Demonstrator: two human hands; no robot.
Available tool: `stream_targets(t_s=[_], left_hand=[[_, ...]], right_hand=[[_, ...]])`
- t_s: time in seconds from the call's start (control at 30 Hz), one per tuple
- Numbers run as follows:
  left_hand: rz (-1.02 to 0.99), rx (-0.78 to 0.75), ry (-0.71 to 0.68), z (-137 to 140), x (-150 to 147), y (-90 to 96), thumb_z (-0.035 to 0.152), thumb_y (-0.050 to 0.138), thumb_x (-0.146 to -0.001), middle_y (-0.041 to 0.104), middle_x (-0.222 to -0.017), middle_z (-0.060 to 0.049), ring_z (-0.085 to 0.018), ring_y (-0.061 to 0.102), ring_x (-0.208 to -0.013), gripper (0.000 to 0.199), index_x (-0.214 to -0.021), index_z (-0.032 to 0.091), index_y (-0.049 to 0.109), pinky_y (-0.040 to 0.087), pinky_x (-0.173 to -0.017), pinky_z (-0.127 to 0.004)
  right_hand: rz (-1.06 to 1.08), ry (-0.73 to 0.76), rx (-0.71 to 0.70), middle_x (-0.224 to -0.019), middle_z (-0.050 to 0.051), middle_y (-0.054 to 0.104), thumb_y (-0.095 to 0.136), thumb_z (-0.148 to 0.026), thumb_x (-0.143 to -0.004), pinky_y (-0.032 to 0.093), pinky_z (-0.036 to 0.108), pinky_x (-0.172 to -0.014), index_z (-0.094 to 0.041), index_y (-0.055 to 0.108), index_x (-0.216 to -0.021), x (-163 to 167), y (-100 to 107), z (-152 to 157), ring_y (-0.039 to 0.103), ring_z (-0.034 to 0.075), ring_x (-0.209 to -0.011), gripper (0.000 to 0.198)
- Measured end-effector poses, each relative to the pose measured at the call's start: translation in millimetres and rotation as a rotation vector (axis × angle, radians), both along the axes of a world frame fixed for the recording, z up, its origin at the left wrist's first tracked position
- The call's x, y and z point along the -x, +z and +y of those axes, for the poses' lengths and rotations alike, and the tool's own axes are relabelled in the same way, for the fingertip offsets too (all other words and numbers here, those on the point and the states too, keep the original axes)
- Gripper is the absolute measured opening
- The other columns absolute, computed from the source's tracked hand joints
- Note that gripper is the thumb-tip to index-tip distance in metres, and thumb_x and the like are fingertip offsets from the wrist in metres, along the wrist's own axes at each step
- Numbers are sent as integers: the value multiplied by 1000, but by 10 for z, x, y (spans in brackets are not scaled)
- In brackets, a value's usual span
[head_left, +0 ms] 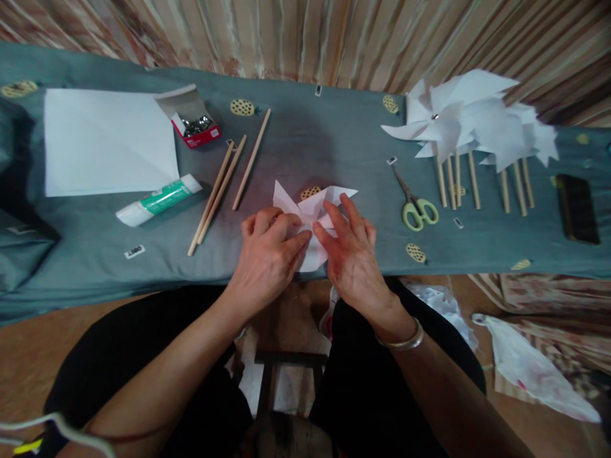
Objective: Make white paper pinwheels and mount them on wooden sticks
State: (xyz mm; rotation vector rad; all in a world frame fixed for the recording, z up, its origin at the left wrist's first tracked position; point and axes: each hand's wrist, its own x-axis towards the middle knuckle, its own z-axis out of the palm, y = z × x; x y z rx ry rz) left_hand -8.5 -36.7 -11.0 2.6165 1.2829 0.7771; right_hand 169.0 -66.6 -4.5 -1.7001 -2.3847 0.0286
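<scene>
A white paper pinwheel (pixel 312 254), its blades partly folded, lies on the table near its front edge. My left hand (pixel 270 248) is closed on its left side, fingers curled, with thumb and forefinger at the centre. From the other side my right hand (pixel 351 254) holds the paper too, a fingertip at the middle and other fingers on the right blade. The fingers hide part of the folds. To the left are thin wooden sticks (pixel 223 191), a glue stick (pixel 160 200) and a red box of metal pins (pixel 198 127). Green-handled scissors (pixel 415 207) lie to the right.
White paper sheets (pixel 107 143) lie at the left of the cloth-covered table (pixel 329 137). Several finished pinwheels (pixel 477 121) on sticks are piled at the back right, near a dark phone (pixel 578 208). A pleated curtain (pixel 334 38) hangs along the back edge.
</scene>
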Motion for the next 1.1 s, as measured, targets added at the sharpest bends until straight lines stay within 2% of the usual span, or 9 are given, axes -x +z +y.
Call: stream_targets(t_s=[0.2,0.33,0.47,0.67,0.87,0.97,1.1], left_hand=[[7,31,2,21,-13,-26,28,55,-95,67,-114,-5,-30,51,-115,18,-104,25,70,37,-91,-50],[-33,77,-1,52,-26,-17,26,54,-96,66,-115,-5,-31,50,-118,18,-100,25,71,34,-95,-53],[-42,30,-3,92,-44,-20,27,57,-94,69,-110,-3,-31,53,-115,15,-89,25,71,33,-95,-53],[-56,-8,-15,117,-67,-33,25,58,-94,71,-107,-2,-29,55,-113,15,-83,24,69,33,-95,-52],[-84,-29,7,114,-66,-43,28,56,-96,72,-105,-2,-27,56,-110,15,-100,25,70,33,-93,-51],[-60,-27,2,116,-57,-58,28,55,-96,71,-107,-2,-27,56,-110,16,-98,27,70,33,-94,-51],[-76,63,-10,129,-52,-73,28,53,-96,70,-108,-1,-29,54,-116,17,-98,30,70,30,-100,-53]], right_hand=[[-1,9,-17,-155,9,41,38,-12,-95,33,51,-111,-22,57,-131,-10,-28,3,20,30,-151,42],[6,18,-14,-153,11,43,39,-9,-94,34,50,-112,-18,58,-128,15,-2,12,20,30,-151,40],[13,17,-17,-152,10,44,39,-9,-93,34,51,-112,-19,58,-127,32,8,20,21,29,-151,40],[25,18,-37,-152,11,44,38,-12,-96,35,51,-111,-19,59,-127,0,-47,20,18,30,-152,38],[26,-1,-42,-153,11,42,37,-12,-95,35,51,-110,-19,60,-127,-21,-71,14,20,31,-151,40],[41,-3,-62,-153,12,41,40,-11,-95,34,50,-111,-18,60,-127,-17,-74,8,20,31,-151,38],[69,-7,-68,-155,14,37,42,-9,-94,36,51,-110,-18,61,-126,-13,-53,4,20,33,-150,38]])
